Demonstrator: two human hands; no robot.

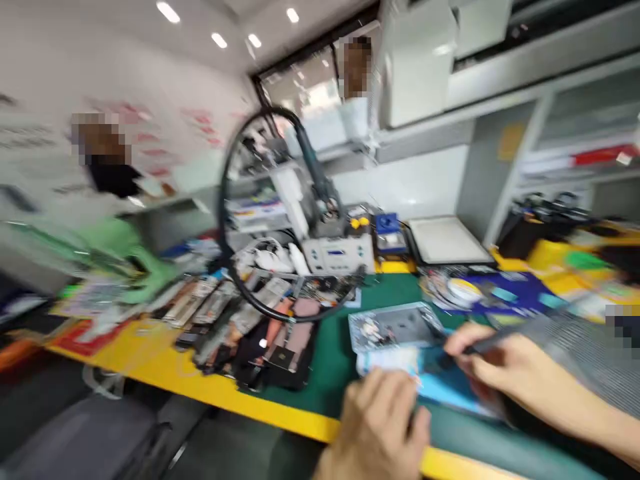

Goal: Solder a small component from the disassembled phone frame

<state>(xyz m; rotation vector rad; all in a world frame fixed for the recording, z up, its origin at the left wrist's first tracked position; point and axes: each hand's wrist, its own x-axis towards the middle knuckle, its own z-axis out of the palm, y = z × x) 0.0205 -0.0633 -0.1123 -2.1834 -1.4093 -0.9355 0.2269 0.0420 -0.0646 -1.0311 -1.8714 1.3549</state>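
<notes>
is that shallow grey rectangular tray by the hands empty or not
Not empty: small pale and dark pieces, too blurred to identify, lie in the shallow grey rectangular tray.

right hand (515, 368): holds dark tool (493, 343) | left hand (377, 420): near grey tray (419, 317)

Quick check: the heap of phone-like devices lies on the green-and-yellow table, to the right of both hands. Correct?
Wrong side: in the head view, the heap of phone-like devices lies to the left of both the left hand and the right hand, on the green-and-yellow table.

Black ring (223, 223), grey chair (90, 433), ceiling lights (219, 40)
</notes>
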